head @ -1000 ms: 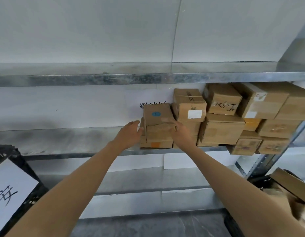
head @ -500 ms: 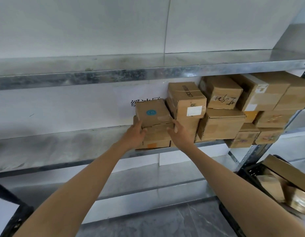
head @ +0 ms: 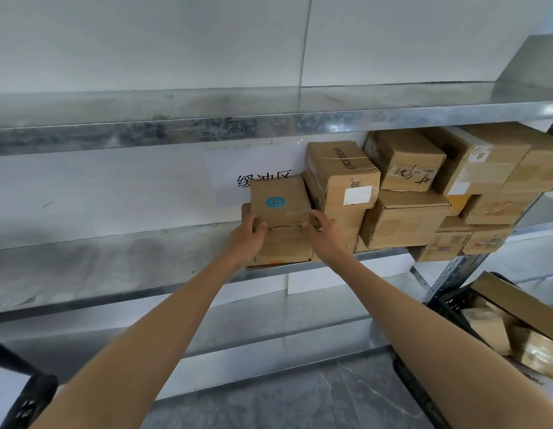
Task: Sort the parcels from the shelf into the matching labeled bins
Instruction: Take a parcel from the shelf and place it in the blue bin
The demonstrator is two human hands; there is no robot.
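A small cardboard parcel with a round blue sticker (head: pixel 279 200) sits on top of another brown box (head: pixel 284 246) on the middle metal shelf (head: pixel 114 261). My left hand (head: pixel 247 239) grips the parcel's lower left corner. My right hand (head: pixel 323 233) holds its lower right edge, fingers curled round it. Both forearms reach up from the bottom of the view. To the right, several more cardboard parcels (head: pixel 405 218) are stacked on the same shelf.
A black bin (head: pixel 454 301) with boxes inside stands at the lower right. Part of another black crate (head: pixel 30 400) shows at the lower left. A paper sign with black characters (head: pixel 262 181) hangs on the wall behind the parcel. An upper shelf (head: pixel 269 125) runs overhead.
Both hands closed in on the blue-sticker parcel, the left hand moving from beside it onto its corner. The view shifted, and the labelled crate at the left slid out of sight.
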